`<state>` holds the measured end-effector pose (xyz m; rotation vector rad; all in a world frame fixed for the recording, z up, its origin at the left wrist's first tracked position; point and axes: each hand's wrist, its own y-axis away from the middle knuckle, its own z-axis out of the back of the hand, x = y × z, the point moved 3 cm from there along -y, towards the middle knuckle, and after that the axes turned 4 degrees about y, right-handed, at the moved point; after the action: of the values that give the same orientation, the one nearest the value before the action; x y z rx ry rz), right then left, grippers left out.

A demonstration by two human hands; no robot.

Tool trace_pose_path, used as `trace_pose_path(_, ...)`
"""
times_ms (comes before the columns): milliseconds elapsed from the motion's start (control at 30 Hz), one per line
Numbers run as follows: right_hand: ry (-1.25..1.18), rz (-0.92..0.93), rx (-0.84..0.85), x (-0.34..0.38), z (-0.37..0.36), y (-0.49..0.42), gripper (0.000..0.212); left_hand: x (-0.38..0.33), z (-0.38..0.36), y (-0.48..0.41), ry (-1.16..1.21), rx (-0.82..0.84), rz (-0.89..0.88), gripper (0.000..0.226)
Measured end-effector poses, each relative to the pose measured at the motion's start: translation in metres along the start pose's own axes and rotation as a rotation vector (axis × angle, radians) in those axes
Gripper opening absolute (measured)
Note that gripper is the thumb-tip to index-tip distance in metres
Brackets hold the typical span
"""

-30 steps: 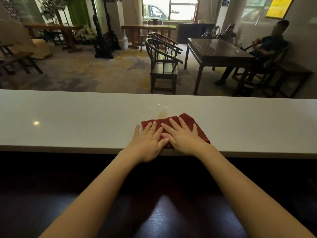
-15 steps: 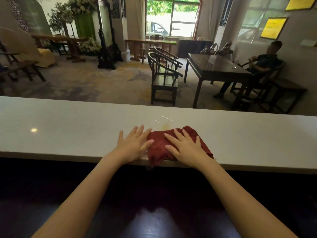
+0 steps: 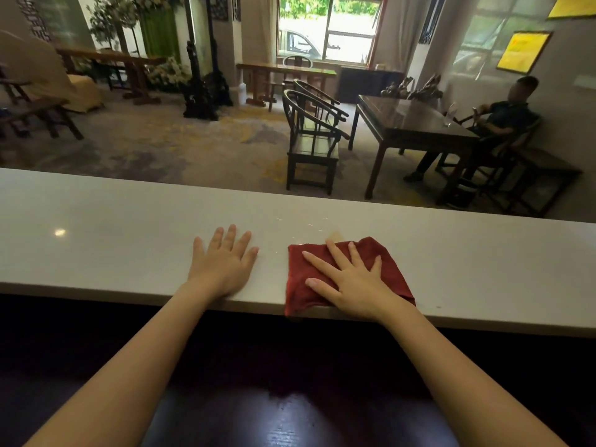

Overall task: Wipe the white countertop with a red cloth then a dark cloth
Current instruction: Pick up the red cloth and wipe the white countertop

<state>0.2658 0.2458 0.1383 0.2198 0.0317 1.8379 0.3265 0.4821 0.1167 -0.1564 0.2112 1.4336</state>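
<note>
Your right hand lies flat on the dark red folded cloth, with the fingers spread wide and the palm pressing it down; it does not pinch the fabric. The cloth rests on the long white glossy tabletop, at its near edge, and one lower corner of the cloth hangs a little over this edge. Just beyond the cloth you can see a small yellowish mark and some thin bright streaks on the white surface.

Your left hand is also flat and open, fingers slightly apart, directly on the bare tabletop. It is beside the cloth on the left, apart from it, with a strip of white surface between them. Both forearms reach over a dark polished surface below the tabletop.

Behind the tabletop there is a room with dark wooden armchairs and a dark wooden table, where a person sits.
</note>
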Motion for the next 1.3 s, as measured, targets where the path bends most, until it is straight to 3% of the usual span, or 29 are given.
trace_pose_path(400, 0.018, -0.022, -0.001, 0.043, 0.002, -0.052, 0.062, -0.007, 0.005, 0.007, 0.015, -0.027, 0.011, 0.059)
trace_pose_path(1300, 0.061, -0.133, -0.026, 0.043, 0.011, -0.139, 0.062, -0.007, 0.009, 0.013, 0.026, -0.012, 0.009, 0.071)
